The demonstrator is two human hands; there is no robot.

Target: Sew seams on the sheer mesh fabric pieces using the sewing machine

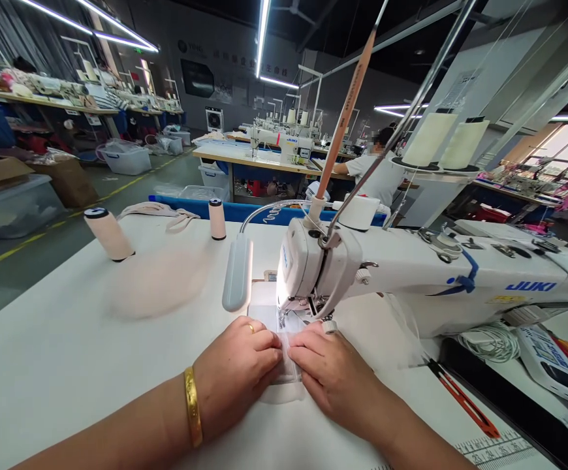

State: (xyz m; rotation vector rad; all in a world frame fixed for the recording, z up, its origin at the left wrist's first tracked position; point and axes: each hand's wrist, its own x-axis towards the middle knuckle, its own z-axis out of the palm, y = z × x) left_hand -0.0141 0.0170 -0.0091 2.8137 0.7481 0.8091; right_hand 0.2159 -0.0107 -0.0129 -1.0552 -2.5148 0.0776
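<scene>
A white sewing machine (308, 274) stands on the table, its needle and presser foot lit by a lamp (238, 274). Sheer pale fabric (284, 393) lies in front of the presser foot. My left hand (237, 369), with a gold bangle and a ring, pinches this fabric from the left side. From the right, my right hand (335, 375) presses its closed fingers on the same fabric, close to the left fingertips. The fingers partly hide the fabric. More sheer fabric (382, 329) lies under the machine arm.
Left of the machine are two peach thread spools (109, 235) and a pale, blurred fabric piece (157, 284). On the right lie orange thread snips (465, 398), a black tray (504, 398) and a ruler (497, 452). A co-worker (375, 170) sits beyond.
</scene>
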